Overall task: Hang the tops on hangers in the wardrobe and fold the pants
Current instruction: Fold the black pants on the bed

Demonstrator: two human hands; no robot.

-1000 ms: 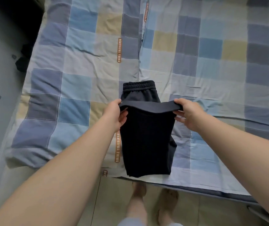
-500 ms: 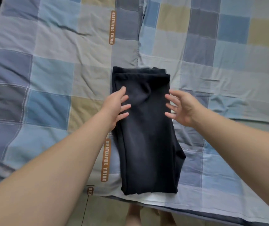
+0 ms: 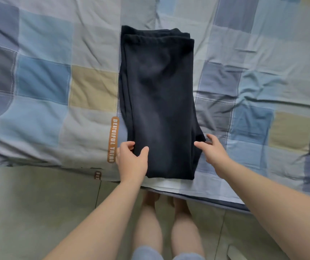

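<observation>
Your pants (image 3: 158, 102) lie folded into a long, dark, soft-knit rectangle at the near edge of the checked bed (image 3: 43, 81). Your left hand (image 3: 131, 160) pinches their lower left edge. Your right hand (image 3: 213, 151) meets the lower right edge, but you cannot tell whether it grips.

Home bedroom (checked bedspread (image 3: 43, 81), tiled floor (image 3: 37, 203))

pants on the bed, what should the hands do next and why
Probably lift the near end and fold it up toward the far end. The pants lie in a long strip on the quilt, the left hand pinches the near left edge, and the right hand, fingers spread, touches the near right edge.
</observation>
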